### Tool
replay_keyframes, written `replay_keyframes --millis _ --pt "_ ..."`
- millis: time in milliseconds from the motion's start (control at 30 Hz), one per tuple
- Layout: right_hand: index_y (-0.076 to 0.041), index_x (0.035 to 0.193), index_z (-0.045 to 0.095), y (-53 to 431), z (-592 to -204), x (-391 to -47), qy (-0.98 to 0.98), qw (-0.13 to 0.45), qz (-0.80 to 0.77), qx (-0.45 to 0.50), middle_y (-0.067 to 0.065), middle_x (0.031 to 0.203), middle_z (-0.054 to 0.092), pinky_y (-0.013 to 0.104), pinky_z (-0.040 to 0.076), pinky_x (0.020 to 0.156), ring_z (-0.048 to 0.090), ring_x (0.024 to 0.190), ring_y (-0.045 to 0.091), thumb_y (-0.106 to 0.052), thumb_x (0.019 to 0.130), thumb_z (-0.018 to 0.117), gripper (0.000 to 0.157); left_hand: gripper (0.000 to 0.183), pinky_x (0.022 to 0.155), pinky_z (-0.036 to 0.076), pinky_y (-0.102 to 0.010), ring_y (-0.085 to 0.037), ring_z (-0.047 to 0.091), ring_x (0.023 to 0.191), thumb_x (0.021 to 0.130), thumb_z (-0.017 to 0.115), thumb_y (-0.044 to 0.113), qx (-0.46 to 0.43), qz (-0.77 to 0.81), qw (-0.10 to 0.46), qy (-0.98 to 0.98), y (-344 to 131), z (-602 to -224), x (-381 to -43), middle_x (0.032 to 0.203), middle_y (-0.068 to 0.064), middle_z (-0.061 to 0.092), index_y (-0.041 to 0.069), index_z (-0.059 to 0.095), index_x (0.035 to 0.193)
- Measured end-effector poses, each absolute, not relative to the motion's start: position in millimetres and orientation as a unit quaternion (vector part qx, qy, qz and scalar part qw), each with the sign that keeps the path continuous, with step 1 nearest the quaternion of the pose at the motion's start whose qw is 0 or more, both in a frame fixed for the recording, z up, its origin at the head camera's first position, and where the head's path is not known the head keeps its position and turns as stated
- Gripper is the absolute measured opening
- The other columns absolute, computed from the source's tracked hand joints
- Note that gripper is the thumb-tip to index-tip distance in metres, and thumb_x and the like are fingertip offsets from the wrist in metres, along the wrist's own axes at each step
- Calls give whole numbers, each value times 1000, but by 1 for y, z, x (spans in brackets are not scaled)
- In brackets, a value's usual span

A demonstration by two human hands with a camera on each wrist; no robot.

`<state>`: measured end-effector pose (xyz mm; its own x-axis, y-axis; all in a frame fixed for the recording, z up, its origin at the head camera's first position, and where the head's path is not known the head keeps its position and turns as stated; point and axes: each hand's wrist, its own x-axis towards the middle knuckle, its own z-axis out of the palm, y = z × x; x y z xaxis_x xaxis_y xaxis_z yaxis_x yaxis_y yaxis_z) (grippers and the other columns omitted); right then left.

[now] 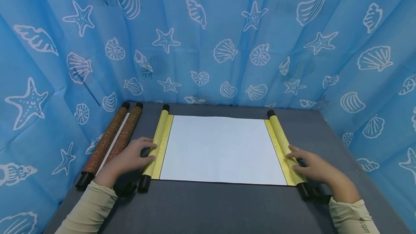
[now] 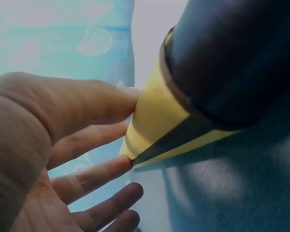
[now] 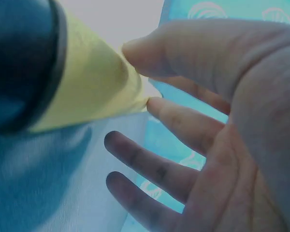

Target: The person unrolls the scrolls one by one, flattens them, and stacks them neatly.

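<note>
A scroll of white paper (image 1: 221,149) with yellow borders lies unrolled between two yellow rollers with dark end caps. My left hand (image 1: 134,156) touches the outer side of the left roller (image 1: 158,136) with thumb and fingertips. In the left wrist view, the fingers of my left hand (image 2: 82,140) are fairly straight and spread, the lower ones off the roller. Over at the right roller (image 1: 281,134), my right hand (image 1: 313,165) rests its thumb and fingertips on the yellow surface. The right wrist view shows my right hand (image 3: 217,130) with extended, parted fingers; two stay clear of the roller.
To the left lies a second scroll (image 1: 108,140), its brown patterned rollers side by side with a white strip between them. Both scrolls lie on a dark grey table (image 1: 221,208). A blue curtain (image 1: 208,39) with shells and starfish hangs behind and along both sides.
</note>
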<state>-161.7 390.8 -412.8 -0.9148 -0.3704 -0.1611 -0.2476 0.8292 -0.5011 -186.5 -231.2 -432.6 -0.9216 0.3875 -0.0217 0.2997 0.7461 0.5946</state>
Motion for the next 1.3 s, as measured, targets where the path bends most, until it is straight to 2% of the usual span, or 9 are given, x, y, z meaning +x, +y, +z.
replay_keyframes --millis 200,433,567,767,933,1300 --pt "3 132 69 375 -411 -163 958 100 -216 -161 42 157 41 74 46 103 43 140 65 -15 101 71 36 45 113 46 -64 -56 46 141 102 73 25 178 312 66 931 -228 -434 -186 152 -30 50 -1 67 138" --pt "5 134 67 362 -403 -165 974 67 -182 -118 34 138 64 66 56 92 62 122 56 -19 105 65 38 44 113 47 -62 -55 49 139 103 72 24 193 313 57 928 -231 -437 -186 150 -30 52 -2 67 138" --pt "2 134 69 352 -401 -168 976 66 -178 -111 30 134 67 64 56 90 64 120 52 -25 104 67 40 44 114 46 -63 -54 50 138 104 71 24 197 319 50 926 -232 -434 -183 148 -29 54 -1 65 139" --pt "-2 131 72 333 -401 -175 972 38 -199 -118 27 133 68 60 58 85 66 119 48 -27 105 68 36 42 109 50 -60 -47 58 133 104 71 26 177 325 34 928 -232 -427 -181 142 -22 62 2 67 138" --pt "-4 128 74 316 -402 -180 970 23 -203 -132 21 130 71 60 58 88 67 119 46 -25 104 68 33 40 109 51 -58 -45 60 129 104 70 25 168 333 37 927 -231 -426 -178 138 -20 65 2 67 137" --pt "-6 128 74 297 -401 -193 970 32 -195 -142 17 132 72 61 57 94 68 119 41 -26 103 69 32 37 110 49 -61 -44 59 132 104 71 25 150 321 23 935 -239 -431 -175 140 -16 64 9 68 137"
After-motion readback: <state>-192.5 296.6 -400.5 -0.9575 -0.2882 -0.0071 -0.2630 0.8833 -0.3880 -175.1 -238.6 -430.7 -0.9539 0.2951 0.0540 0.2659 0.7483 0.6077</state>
